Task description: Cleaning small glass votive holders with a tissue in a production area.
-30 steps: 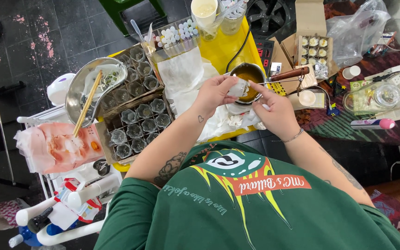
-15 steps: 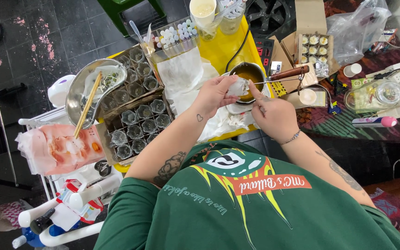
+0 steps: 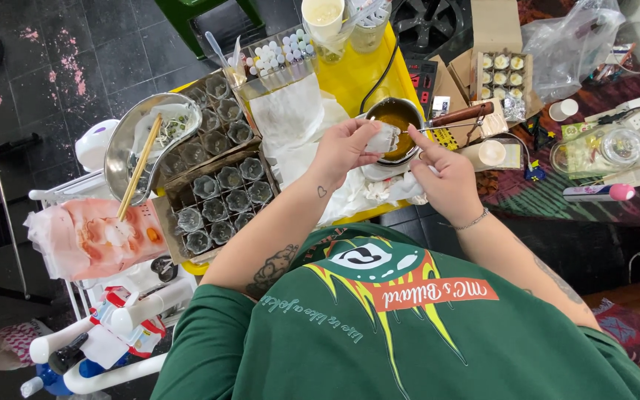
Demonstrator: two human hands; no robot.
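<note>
Pink plastic bag [image 3: 87, 237] lying at your lower left, brown cardboard tray of glass cups [image 3: 220, 194] beside it, your left hand [image 3: 346, 148] pinching a small clear cup [image 3: 384, 138] at centre, now lifted over the saucepan [image 3: 398, 122], your right hand [image 3: 446, 174] touching it, fingers curled.

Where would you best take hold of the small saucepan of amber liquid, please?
Grip the saucepan by its brown wooden handle, coming from the right side, where the handle sticks out clear of the bowl. The pan holds liquid, so keep it level. The left hand and right hand crowd its near rim.
</note>
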